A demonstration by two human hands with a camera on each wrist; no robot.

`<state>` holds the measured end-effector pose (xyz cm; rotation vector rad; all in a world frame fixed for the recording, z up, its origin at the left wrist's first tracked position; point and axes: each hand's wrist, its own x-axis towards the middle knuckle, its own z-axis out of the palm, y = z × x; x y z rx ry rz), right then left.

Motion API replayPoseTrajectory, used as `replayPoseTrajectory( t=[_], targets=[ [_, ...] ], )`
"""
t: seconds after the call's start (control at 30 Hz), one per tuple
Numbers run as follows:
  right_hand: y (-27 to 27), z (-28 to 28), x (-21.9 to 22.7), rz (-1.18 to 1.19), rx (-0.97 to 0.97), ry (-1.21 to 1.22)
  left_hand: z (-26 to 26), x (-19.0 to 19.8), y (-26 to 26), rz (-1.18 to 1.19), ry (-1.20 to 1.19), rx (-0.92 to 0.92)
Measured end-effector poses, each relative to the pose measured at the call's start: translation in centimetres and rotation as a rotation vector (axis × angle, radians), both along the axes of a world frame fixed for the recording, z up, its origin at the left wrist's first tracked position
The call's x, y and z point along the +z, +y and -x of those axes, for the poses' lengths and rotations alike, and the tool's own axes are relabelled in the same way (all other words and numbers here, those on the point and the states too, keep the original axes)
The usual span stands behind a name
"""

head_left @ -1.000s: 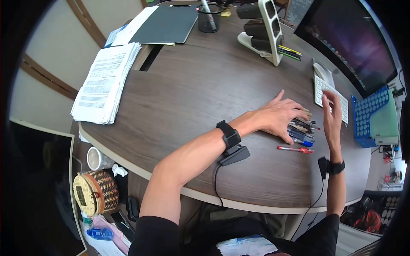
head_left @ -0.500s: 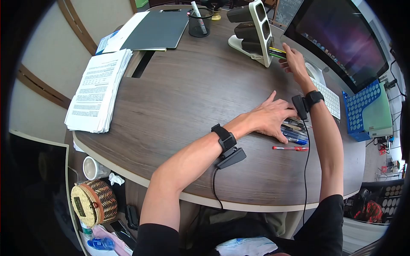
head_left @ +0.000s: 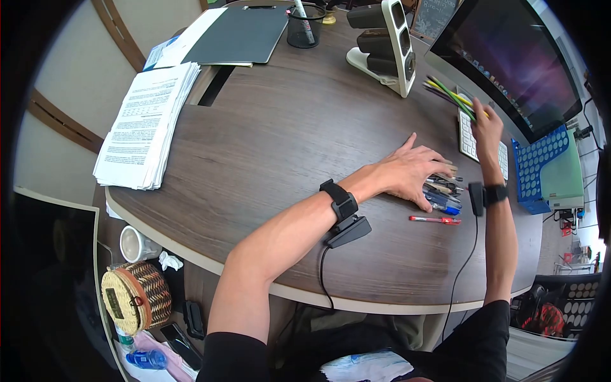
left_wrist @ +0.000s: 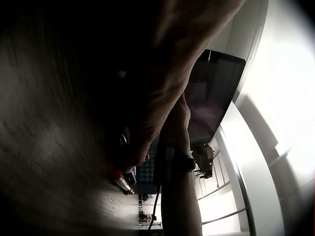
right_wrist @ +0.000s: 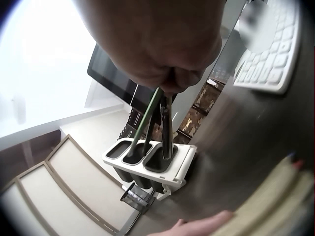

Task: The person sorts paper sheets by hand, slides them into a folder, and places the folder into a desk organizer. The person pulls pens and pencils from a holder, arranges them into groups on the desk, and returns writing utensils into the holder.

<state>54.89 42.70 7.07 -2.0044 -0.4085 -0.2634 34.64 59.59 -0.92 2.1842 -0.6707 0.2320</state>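
Observation:
Several pencils point(head_left: 453, 97), green, yellow and dark, stick out of my right hand point(head_left: 488, 130), which grips them at one end above the keyboard. Their free ends point toward the white-framed organizer point(head_left: 400, 54); in the right wrist view the green pencil point(right_wrist: 146, 120) overlaps its dark compartments. My left hand point(head_left: 414, 173) rests on the desk with fingers and thumb spread over a pile of pens point(head_left: 445, 198), partly hiding it. A red pen point(head_left: 435, 219) lies apart, just in front of the pile. Tan sticks point(right_wrist: 263, 204) show beside the left hand in the right wrist view.
A white keyboard point(head_left: 468, 135) and a monitor point(head_left: 509, 57) stand at the right, with a blue rack point(head_left: 541, 169) beside them. Toward the back are a mesh pen cup point(head_left: 303, 30) and a dark folder point(head_left: 238, 35). A paper stack point(head_left: 146, 124) lies at the left.
My right hand went from beside the keyboard to the organizer, took hold of the pencils there and drew them out, back toward the keyboard. The left hand has stayed over the pens.

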Motion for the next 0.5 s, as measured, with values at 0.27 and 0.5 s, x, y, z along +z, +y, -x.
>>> replayPoseTrajectory(
  t=[0.27, 0.5],
  targets=[
    [-10.4, 5.2, -3.8, 0.128, -0.003, 0.192, -0.2, 0.0, -0.4, -0.027, 0.031, 0.009],
    [-10.6, 6.0, -5.7, 0.211, 0.055, 0.065, 0.3, 1.1, -0.3, 0.014, 0.079, 0.068]
  ],
)
